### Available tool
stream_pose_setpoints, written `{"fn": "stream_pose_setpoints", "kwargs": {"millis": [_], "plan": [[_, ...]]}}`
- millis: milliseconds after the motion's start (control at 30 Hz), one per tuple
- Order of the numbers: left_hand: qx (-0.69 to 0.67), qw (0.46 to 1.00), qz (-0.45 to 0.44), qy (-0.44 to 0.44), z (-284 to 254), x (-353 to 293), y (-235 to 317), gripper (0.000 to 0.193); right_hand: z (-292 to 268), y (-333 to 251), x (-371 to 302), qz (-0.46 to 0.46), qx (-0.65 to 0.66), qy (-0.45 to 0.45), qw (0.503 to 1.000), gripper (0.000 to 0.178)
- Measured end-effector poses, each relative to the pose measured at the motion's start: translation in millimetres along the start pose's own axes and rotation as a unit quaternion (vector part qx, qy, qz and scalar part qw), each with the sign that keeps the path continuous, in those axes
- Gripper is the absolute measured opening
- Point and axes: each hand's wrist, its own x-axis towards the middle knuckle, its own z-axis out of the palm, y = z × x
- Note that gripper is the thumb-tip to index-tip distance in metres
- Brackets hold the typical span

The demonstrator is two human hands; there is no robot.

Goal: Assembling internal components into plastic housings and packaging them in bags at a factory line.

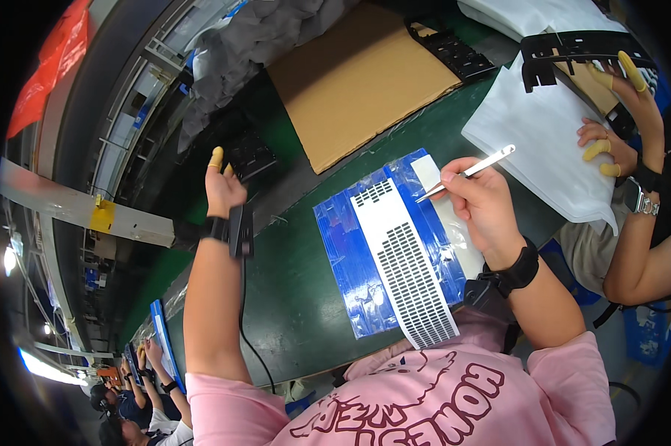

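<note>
My right hand (477, 201) is closed around a slim pair of white tweezers (491, 158). Their tip points down-left over a white sheet (406, 256) covered with rows of small black rectangular stickers. Beneath this sheet lies a blue plastic-wrapped board (350, 275). My left hand (224, 189) is raised at the left, fingers stretched out with yellow finger cots on them and nothing visible in it. Just beyond it, a black thin panel (250, 154) lies in shadow; whether the fingertips touch it I cannot tell.
A brown cardboard sheet (358, 82) lies on the green table (291, 297), with a black frame (451, 48) at its far corner. At right, a co-worker's hands (610, 149) hold a black part (573, 48) above white foam sheets (536, 134). A conveyor rail (90, 208) runs left.
</note>
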Motion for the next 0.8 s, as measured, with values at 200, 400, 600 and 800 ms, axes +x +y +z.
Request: {"fn": "stream_pose_setpoints", "kwargs": {"millis": [200,400,600,800], "plan": [[0.205,0.957,0.159,0.133,-30.5,3.8,-36.9,0.033,-1.1,2.9,3.1,0.002,0.010,0.012,1.000,0.010],[0.335,0.919,0.190,-0.083,-8.7,-76.4,-47.5,0.040,5.5,3.3,1.5,-0.011,-0.042,-0.026,0.999,0.009],[0.500,0.763,0.323,-0.253,34.8,-110.7,-53.5,0.037,6.0,-3.5,-5.3,-0.008,-0.018,-0.048,0.999,0.008],[0.630,0.550,0.423,-0.349,139.7,-71.9,-67.4,0.024,2.6,4.9,-7.1,-0.037,0.005,-0.060,0.998,0.007]]}}
